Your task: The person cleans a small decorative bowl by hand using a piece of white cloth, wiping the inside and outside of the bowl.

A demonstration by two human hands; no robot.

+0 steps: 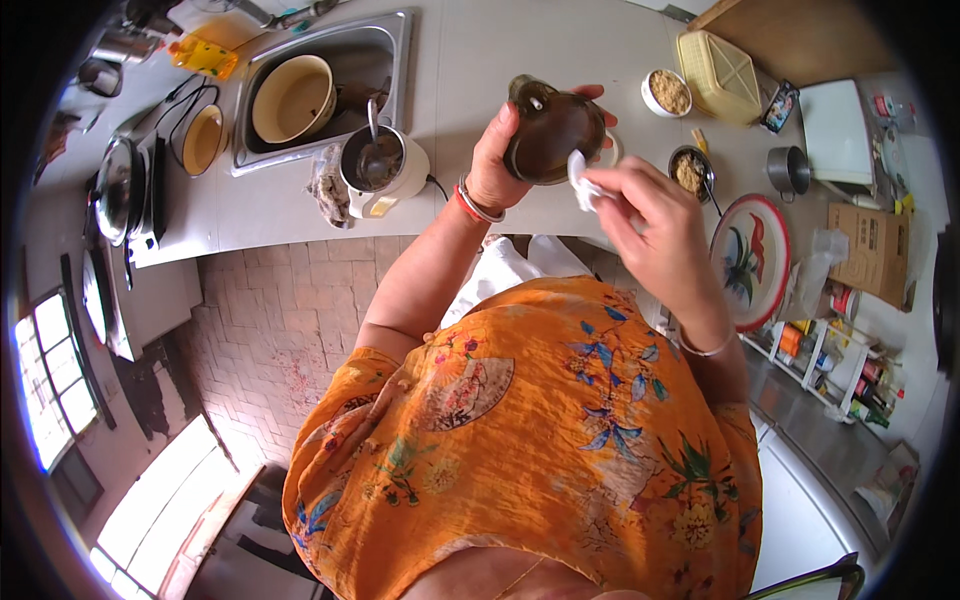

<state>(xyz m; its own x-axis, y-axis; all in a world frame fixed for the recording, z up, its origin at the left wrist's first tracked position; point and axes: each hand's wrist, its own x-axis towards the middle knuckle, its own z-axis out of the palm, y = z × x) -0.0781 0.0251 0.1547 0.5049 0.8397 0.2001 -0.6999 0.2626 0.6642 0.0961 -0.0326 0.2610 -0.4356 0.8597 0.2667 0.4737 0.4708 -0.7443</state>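
Note:
My left hand (495, 154) holds a dark brown, shiny vessel (559, 139) tilted over the counter's front edge. It has a small rounded lobe at its upper left, and my fingertips show past its far side. Between the thumb and fingers of my right hand (649, 214) is a crumpled white tissue (581, 180), close against the vessel's lower right rim; whether it touches is unclear. Partly behind the vessel lies a pale round object (613, 150). Left of my left hand stands a cream electric pot (409, 161) with a metal ladle (373, 120) in it.
A sink (409, 67) holds a large cream basin (322, 94). To the right are a white bowl (652, 101) of brown crumbly food, a small metal pan (673, 161) with similar food, a yellow plastic container (724, 75) and a floral enamel tray (772, 217).

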